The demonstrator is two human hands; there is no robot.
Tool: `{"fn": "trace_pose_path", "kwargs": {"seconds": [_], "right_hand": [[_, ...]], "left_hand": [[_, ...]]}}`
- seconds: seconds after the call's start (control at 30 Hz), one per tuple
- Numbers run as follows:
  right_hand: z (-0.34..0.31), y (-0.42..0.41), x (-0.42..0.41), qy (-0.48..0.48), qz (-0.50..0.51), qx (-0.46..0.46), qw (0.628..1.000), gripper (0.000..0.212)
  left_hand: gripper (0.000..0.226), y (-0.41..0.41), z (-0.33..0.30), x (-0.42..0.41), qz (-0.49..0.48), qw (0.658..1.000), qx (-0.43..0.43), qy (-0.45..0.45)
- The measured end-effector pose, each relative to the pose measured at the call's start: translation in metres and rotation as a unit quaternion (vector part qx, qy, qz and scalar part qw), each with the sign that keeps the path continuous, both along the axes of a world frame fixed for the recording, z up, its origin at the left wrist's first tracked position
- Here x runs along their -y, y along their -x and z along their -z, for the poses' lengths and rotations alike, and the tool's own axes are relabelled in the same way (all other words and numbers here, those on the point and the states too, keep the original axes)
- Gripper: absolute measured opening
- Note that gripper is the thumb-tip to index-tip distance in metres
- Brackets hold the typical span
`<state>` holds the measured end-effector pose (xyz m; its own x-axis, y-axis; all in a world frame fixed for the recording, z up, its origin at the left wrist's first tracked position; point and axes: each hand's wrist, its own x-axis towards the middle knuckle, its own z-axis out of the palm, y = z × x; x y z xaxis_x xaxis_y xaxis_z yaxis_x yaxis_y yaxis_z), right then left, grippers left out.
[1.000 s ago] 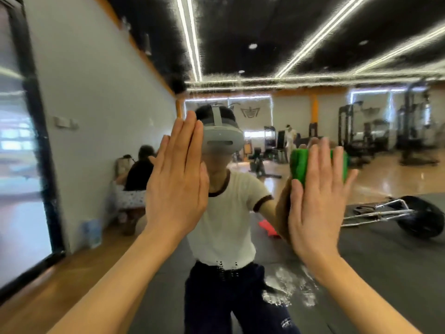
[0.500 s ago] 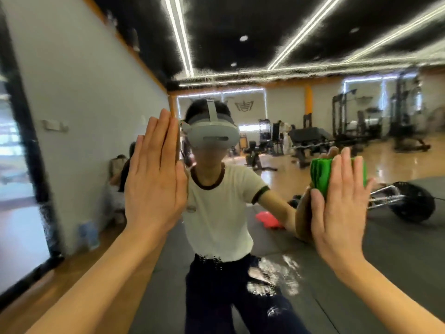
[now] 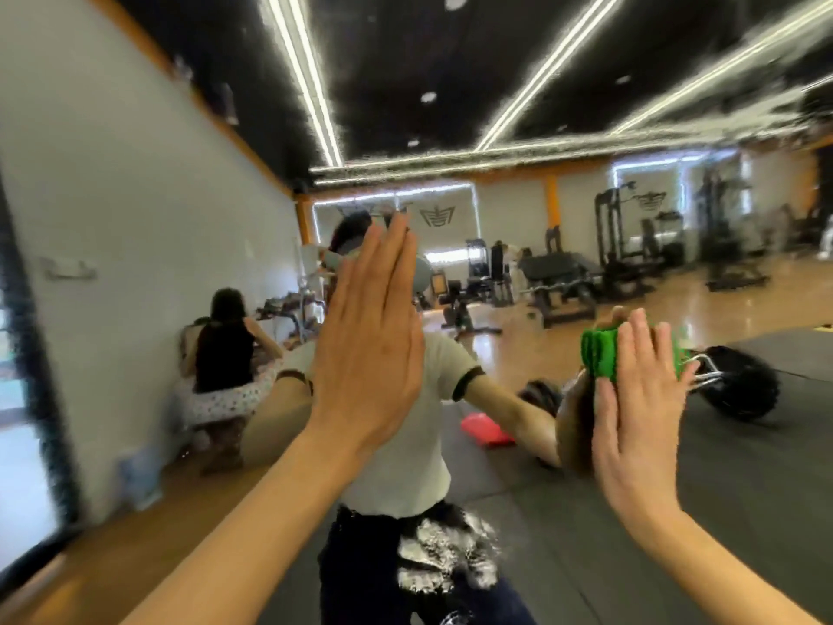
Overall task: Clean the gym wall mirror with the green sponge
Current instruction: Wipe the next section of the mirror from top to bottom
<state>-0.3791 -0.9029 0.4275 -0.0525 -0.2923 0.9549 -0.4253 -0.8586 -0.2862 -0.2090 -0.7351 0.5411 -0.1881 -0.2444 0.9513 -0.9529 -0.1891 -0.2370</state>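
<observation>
Mirror edge: a dark frame point(image 3: 40, 399) runs down the far left, with blurred glass beyond it.
Reflected wall: a white wall point(image 3: 135, 218) with a seated person point(image 3: 223, 367) reflected near its foot.
Left hand point(image 3: 369, 349): raised flat against the wall mirror point(image 3: 541, 512), fingers straight and together, holding nothing.
Foam patch point(image 3: 446, 557): a white smear on the glass, low, between the two forearms.
Red object point(image 3: 484, 430): lies on the reflected dark floor mat, between the hands.
Green sponge point(image 3: 601, 354): pressed to the mirror under the right fingers, its left edge showing.
Right hand point(image 3: 640, 412): fingers straight, slightly spread, pressing the sponge flat on the glass.
Barbell plate point(image 3: 739, 390): reflected on the mat, just right of the right hand.
</observation>
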Motion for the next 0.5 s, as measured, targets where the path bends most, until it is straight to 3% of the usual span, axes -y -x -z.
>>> {"fn": "trace_pose_path", "kwargs": {"seconds": [0.07, 0.13, 0.2, 0.27, 0.33, 0.4, 0.5], "right_hand": [[-0.012, -0.040, -0.032, 0.032, -0.002, -0.009, 0.999, 0.057], [-0.026, -0.069, -0.056, 0.140, 0.008, -0.100, 0.985, 0.059], [-0.036, -0.063, -0.045, 0.246, 0.015, -0.192, 0.950, 0.058], [-0.039, -0.031, -0.011, 0.278, 0.032, -0.228, 0.933, 0.061], [-0.029, 0.010, 0.026, 0.187, 0.016, -0.170, 0.967, 0.058], [-0.020, 0.038, 0.042, 0.055, -0.003, -0.050, 0.997, 0.055], [-0.032, 0.004, 0.007, -0.029, -0.002, 0.069, 0.997, 0.055]], "left_hand": [[0.069, -0.004, 0.003, 0.006, -0.026, 1.000, 0.003, -0.001], [0.066, -0.006, 0.004, 0.010, -0.053, 0.998, 0.018, 0.001], [0.062, -0.007, 0.004, 0.012, -0.067, 0.997, 0.028, 0.007], [0.060, -0.007, 0.004, 0.012, -0.071, 0.997, 0.029, 0.011], [0.059, -0.007, 0.005, 0.013, -0.073, 0.997, 0.028, 0.012], [0.059, -0.007, 0.005, 0.013, -0.076, 0.997, 0.028, 0.014], [0.059, -0.006, 0.004, 0.011, -0.082, 0.996, 0.028, 0.011]]}}
